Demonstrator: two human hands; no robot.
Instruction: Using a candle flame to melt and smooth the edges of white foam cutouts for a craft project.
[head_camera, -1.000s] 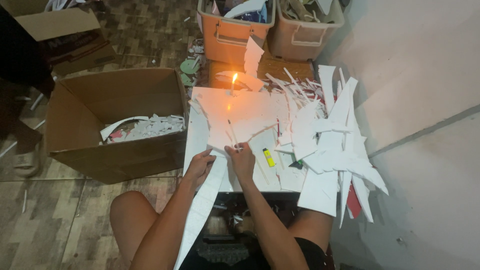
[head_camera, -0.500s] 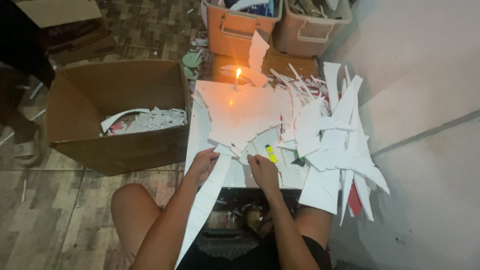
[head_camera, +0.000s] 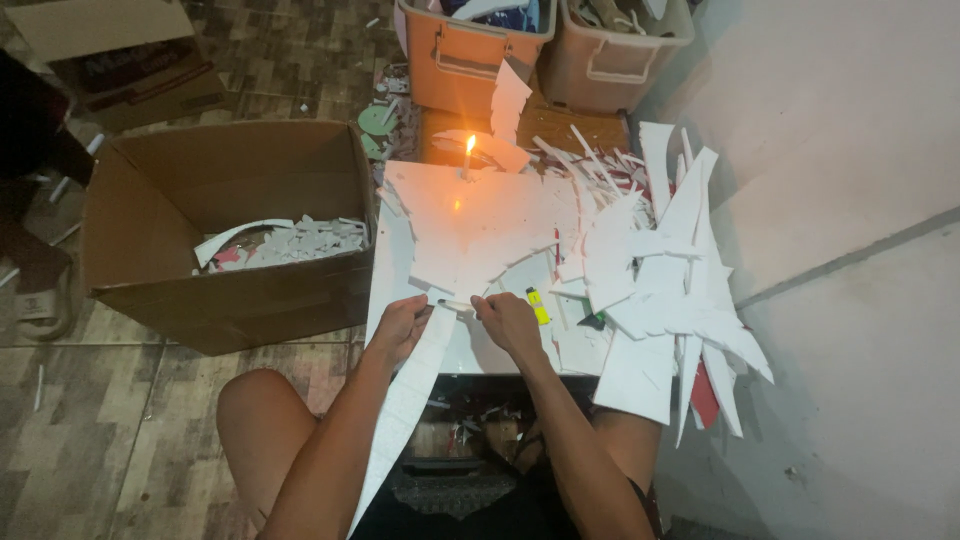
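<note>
Here, your left hand (head_camera: 398, 328) and right hand (head_camera: 505, 320) meet at the near edge of the white sheet (head_camera: 470, 225), each pinched narrow on a small white strip (head_camera: 455, 305) between them. The strip's long axis runs hand to hand, and both hands sit equally close to it. It looks thin, pale and stiff. Just right of your right hand lies a yellow lighter (head_camera: 538, 305). Beyond the sheet's far edge a candle (head_camera: 467, 160) burns.

dim room lit by one candle flame (head_camera: 470, 145)

brown tiled floor (head_camera: 120, 420) at 8 o'clock — pale wall (head_camera: 840, 130) at 3, open cardboard box (head_camera: 230, 215) at 9, two plastic bins (head_camera: 475, 55) at 12.
</note>
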